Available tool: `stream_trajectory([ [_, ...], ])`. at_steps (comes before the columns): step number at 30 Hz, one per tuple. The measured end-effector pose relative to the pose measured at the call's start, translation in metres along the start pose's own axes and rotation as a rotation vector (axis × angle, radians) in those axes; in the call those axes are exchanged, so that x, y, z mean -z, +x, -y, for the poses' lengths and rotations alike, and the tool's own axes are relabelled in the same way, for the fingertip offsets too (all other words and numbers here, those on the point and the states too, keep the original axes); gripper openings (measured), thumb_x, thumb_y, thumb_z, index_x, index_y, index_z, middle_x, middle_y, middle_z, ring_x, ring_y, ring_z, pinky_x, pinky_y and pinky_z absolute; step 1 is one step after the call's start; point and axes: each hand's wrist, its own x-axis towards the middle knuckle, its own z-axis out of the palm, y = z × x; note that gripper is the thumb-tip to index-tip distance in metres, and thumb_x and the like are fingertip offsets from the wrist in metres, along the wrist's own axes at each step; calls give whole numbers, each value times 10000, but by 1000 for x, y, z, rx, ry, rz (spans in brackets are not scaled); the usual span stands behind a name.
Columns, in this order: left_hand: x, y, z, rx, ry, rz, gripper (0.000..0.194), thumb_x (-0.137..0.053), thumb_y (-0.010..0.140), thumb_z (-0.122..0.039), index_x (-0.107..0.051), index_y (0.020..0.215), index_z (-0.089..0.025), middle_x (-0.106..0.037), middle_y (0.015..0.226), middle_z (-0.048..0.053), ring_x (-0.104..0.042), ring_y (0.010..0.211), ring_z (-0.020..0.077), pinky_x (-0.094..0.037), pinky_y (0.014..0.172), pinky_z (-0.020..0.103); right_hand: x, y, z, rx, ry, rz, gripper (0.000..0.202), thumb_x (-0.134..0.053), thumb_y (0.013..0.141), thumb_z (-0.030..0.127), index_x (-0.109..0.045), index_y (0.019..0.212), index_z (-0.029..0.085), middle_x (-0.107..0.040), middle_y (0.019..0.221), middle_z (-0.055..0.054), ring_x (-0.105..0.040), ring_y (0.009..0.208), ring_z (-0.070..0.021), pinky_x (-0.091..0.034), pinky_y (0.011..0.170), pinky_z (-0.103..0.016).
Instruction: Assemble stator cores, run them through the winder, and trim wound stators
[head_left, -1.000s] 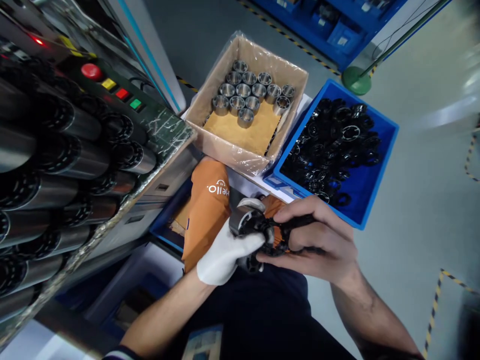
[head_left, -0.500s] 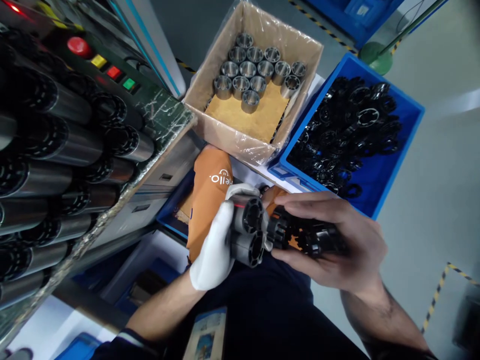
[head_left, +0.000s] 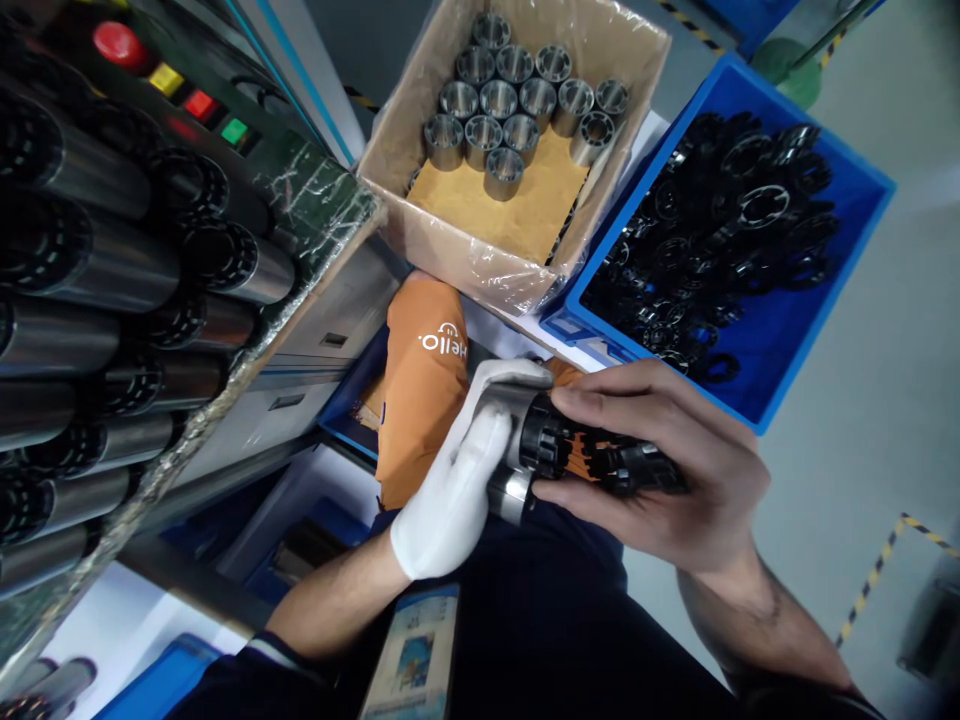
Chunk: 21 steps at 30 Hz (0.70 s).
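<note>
My left hand (head_left: 457, 480), in a white glove, is closed around two grey metal cylinders. The upper metal cylinder (head_left: 504, 402) lies under the gloved fingers, and the lower metal cylinder (head_left: 511, 495) shows below the thumb. My bare right hand (head_left: 675, 460) grips a black toothed plastic ring (head_left: 541, 440) between thumb and fingers, against the open end of the upper cylinder. More black plastic rings (head_left: 637, 470) sit in the right palm, partly hidden by the fingers. How deep the front ring sits in the cylinder I cannot tell.
A plastic-lined cardboard box (head_left: 457, 235) holds several upright metal cylinders. Right of it, a blue bin (head_left: 817, 330) contains black rings. On the left, a machine table (head_left: 330, 200) bears rows of cylinders beside coloured buttons (head_left: 201, 103). A phone-like screen (head_left: 414, 655) lies near my lap.
My right hand has brought the black ring left against the upper cylinder's end. My left fingers and thumb have shifted forward over the cylinders. The head view has shifted slightly.
</note>
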Motion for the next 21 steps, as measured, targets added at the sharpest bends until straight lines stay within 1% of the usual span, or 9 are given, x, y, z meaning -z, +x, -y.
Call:
stream_trajectory([
  [2, 0, 2, -2, -21, 11, 68, 432, -446, 1241, -547, -720, 1474, -307, -703, 1497, 70, -662, 1431, 299, -529, 1292, 453, -1, -2, 0, 3, -4, -28, 624, -1052, 919, 316, -807, 1492, 291, -826, 1260, -89, -823, 1076, -297, -748, 907, -461],
  [4, -1, 3, -4, -32, 20, 107, 417, -443, 1244, -511, -713, 1487, -306, -699, 1494, 73, -663, 1413, 295, -528, 1286, 449, -2, -4, 1, 8, -2, -43, 620, -1060, 908, 312, -817, 1476, 261, -826, 1247, -99, -822, 1065, -296, -745, 897, -455],
  [7, -1, 2, -5, -46, 52, 97, 431, -414, 1252, -499, -715, 1495, -310, -705, 1469, 72, -663, 1411, 291, -523, 1288, 445, -4, -7, 4, -15, -29, -52, 577, -1048, 923, 340, -828, 1449, 250, -828, 1224, -109, -823, 1045, -298, -740, 885, -450],
  [10, -1, 1, -4, -62, 73, 79, 456, -392, 1255, -517, -714, 1518, -329, -700, 1514, 64, -655, 1432, 287, -509, 1309, 444, -6, -9, 8, -45, -63, -65, 515, -1019, 956, 357, -829, 1423, 254, -833, 1203, -107, -818, 1062, -304, -737, 893, -453],
  [15, -1, 2, -4, -54, 55, 80, 503, -370, 1251, -553, -726, 1513, -314, -687, 1530, 83, -640, 1434, 305, -500, 1310, 469, -5, -11, 10, -40, -100, -41, 495, -1021, 958, 331, -829, 1403, 231, -827, 1207, -101, -818, 1059, -276, -732, 910, -424],
  [17, 0, 1, -5, -53, 65, 87, 489, -380, 1248, -550, -719, 1512, -317, -679, 1508, 84, -643, 1408, 302, -517, 1279, 461, -3, -11, 12, -36, -112, -25, 495, -1021, 958, 320, -828, 1404, 227, -825, 1232, -96, -821, 1061, -261, -729, 936, -408],
  [21, 1, 0, -8, -72, 109, 117, 392, -465, 1238, -482, -700, 1506, -318, -692, 1392, 82, -683, 1286, 276, -582, 1150, 415, -2, -13, 20, -56, -125, -26, 495, -1023, 957, 340, -824, 1396, 229, -823, 1236, -87, -815, 1072, -256, -732, 942, -392],
])
